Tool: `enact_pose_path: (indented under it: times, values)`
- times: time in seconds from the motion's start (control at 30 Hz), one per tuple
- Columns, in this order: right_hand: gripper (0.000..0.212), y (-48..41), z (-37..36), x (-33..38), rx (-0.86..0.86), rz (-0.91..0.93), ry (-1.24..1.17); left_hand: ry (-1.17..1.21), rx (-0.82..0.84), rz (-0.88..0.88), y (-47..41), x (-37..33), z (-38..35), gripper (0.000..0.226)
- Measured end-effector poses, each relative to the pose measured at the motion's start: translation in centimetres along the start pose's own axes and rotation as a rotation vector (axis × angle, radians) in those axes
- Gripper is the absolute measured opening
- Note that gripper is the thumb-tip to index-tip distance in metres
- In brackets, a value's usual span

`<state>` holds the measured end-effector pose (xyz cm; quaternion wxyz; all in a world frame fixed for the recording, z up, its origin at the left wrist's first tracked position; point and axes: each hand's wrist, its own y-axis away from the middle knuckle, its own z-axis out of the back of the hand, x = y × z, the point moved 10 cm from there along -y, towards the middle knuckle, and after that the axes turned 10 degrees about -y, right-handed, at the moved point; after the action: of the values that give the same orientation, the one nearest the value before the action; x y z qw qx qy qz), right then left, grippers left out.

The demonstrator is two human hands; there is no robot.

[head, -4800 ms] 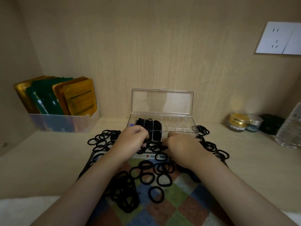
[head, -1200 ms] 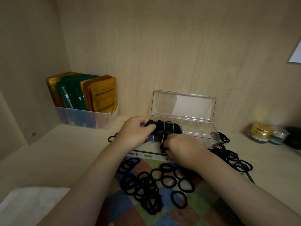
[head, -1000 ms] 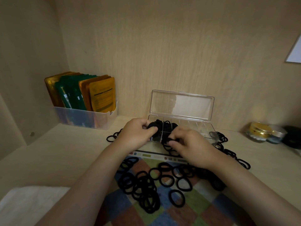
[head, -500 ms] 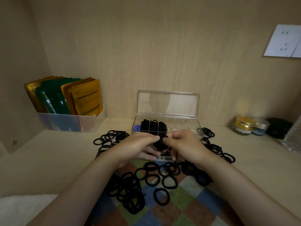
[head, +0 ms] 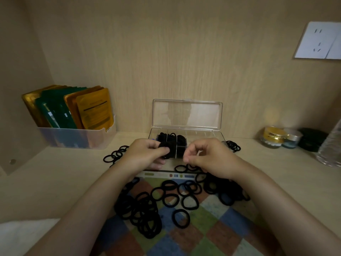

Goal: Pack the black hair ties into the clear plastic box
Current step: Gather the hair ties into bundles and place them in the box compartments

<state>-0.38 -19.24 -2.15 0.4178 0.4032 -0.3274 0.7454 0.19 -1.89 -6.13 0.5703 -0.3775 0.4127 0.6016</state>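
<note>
The clear plastic box [head: 203,134] sits at the centre of the frame with its long axis running left to right. Its lid [head: 187,113] stands open against the back wall. The left hand [head: 145,156] grips one bundle of black hair ties [head: 167,145] just below the box's left end, overlapping its front wall. The compartments it likely has to reach lie straight up the frame from the fingers, so this hand is the nearer one. The left compartments already hold dark ties; those on the right look bare. The right hand [head: 210,159] hovers below the box's middle, its fingers curled, with no tie visible between them. There is one box, one held bundle and two hands. Loose ties lie in three patches: left of the box [head: 115,156], right of it [head: 233,145], and across the checked mat [head: 184,204] in the lower centre. They overlap too much to count.
</note>
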Motion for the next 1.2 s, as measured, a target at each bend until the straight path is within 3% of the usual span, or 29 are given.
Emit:
enact_pose_path:
  times: [0.1, 0.23, 0.43, 0.53, 0.67, 0.77, 0.83, 0.9, 1.03, 1.2]
  values:
    - [0.022, 0.6, -1.5, 0.2, 0.201, 0.023, 0.247, -0.056, -0.031, -0.005, -0.2, 0.2, 0.7, 0.015]
    - [0.041, 1.3, -4.8, 0.2, 0.402, 0.057, 0.377, -0.086, -0.06, -0.025, -0.4, 0.2, 1.0, 0.015]
    - [0.037, 1.7, -6.8, -0.2, 0.511, 0.02, 0.527, -0.12, -0.071, -0.04, -0.4, 0.0, 1.2, 0.014]
    - [0.026, 1.1, -6.4, 0.0, 0.436, 0.035, 0.629, -0.123, -0.06, -0.047, -0.3, -0.1, 0.9, 0.014]
    - [0.014, 0.8, -5.8, 0.1, 0.377, 0.07, 0.589, -0.128, -0.034, -0.063, -0.3, -0.1, 0.4, 0.014]
    - [0.005, 0.5, -5.1, 0.7, 0.303, 0.118, 0.309, -0.139, -0.016, -0.077, -0.2, -0.1, -0.1, 0.013]
    - [0.006, 0.2, -3.6, 0.8, 0.201, 0.044, -0.024, -0.14, 0.019, -0.078, -0.2, 0.0, -0.6, 0.011]
    - [0.011, 0.2, -2.8, 0.5, 0.137, -0.023, -0.212, -0.123, 0.072, -0.073, -0.1, 0.0, -1.3, 0.012]
    - [0.012, -0.2, -1.7, -0.6, -0.051, -0.092, -0.291, 0.025, 0.201, -0.036, 0.6, 0.1, -3.2, 0.032]
    - [0.01, -0.4, -0.3, -1.0, -0.195, -0.093, -0.23, 0.099, 0.268, -0.014, 1.0, 0.1, -4.2, 0.025]
